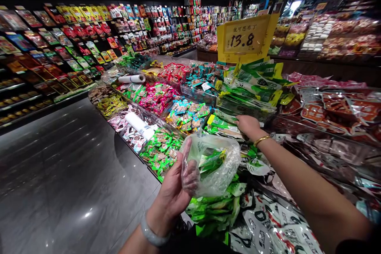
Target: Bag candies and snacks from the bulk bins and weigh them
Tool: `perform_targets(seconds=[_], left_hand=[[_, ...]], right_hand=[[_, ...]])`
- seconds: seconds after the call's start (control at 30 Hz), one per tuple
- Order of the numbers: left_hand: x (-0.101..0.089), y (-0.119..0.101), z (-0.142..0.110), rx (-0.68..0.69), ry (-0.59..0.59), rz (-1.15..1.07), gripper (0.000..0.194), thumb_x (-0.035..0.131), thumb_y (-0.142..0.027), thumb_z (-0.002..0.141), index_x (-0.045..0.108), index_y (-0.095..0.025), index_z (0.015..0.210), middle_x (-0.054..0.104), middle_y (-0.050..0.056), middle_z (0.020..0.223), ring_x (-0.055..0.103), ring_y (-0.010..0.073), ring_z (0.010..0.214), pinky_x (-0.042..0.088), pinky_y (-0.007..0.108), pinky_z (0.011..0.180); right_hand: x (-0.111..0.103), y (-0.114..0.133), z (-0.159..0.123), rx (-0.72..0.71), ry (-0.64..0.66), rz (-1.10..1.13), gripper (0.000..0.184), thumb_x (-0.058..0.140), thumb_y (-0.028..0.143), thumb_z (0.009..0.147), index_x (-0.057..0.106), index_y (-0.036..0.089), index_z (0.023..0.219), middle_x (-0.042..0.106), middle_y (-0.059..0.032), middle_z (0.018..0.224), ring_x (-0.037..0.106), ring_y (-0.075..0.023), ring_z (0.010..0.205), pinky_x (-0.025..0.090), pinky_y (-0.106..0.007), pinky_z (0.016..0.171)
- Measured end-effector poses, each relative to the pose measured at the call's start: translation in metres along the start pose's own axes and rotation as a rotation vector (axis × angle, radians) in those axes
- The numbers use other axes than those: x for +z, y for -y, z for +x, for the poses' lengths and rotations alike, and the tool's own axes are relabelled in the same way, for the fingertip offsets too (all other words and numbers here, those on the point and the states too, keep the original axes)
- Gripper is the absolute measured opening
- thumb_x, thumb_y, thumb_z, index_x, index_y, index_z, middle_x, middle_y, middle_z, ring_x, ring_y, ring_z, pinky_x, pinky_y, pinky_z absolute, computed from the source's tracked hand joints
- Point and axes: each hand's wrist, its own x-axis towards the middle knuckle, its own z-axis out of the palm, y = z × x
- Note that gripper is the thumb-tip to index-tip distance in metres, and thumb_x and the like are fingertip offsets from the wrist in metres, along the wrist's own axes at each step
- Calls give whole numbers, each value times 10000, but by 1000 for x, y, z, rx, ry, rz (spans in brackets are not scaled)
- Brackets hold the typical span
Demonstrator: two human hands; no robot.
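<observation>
My left hand (175, 190) grips the edge of a clear plastic bag (214, 166) that holds a few green-wrapped snack packets. A pale bangle sits on that wrist. My right hand (248, 126), with a gold bracelet, reaches forward into a bin of green and white snack packets (223, 125). Its fingers curl down onto the packets, and whether they hold one is hidden.
A long display island holds clear bins of wrapped snacks (157, 97) in red, green and orange. Two rolls of plastic bags (139, 125) lie on it. A yellow price sign reading 13.8 (244, 39) stands behind. Shelves of packets (59, 47) line the left wall beyond a shiny grey floor (68, 174).
</observation>
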Motion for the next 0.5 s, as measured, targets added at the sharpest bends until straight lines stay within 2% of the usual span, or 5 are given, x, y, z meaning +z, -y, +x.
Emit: perform_targets(seconds=[0.1,0.2,0.27,0.37,0.5], left_hand=[[-1,-3,0,5,5,-5,438,386,-413,1019,425,-369,1453,355,-67,613,396,42,458,273,117,407],[-2,-5,1,9,14,-20,434,387,-412,1019,438,-364,1446,348,-65,606,397,45,458,272,112,404],[-3,-7,3,17,13,-35,432,396,-412,1016,445,-362,1442,350,-64,603,405,48,464,283,108,406],[-2,-8,5,22,9,-38,435,417,-411,1011,442,-369,1443,354,-64,605,416,52,473,311,108,416],[-1,-10,5,22,8,-21,447,446,-401,1003,434,-378,1449,371,-64,607,429,55,472,331,109,416]], right_hand=[[-13,-2,-8,11,-82,245,397,457,372,939,674,134,1171,719,-159,1130,669,-292,1019,505,-354,809],[-30,5,-29,-126,-108,905,445,533,464,890,648,151,1186,735,-110,1098,688,-255,961,537,-365,833],[-45,13,-50,-220,-47,1206,461,596,497,849,645,181,1182,746,-79,1056,697,-243,919,551,-381,838],[-74,22,-85,-325,68,1123,414,627,503,834,689,217,1127,756,-51,1005,698,-244,892,555,-375,825],[-107,26,-122,-610,160,559,299,577,435,871,748,274,1057,764,-34,1005,695,-230,893,515,-326,808]])
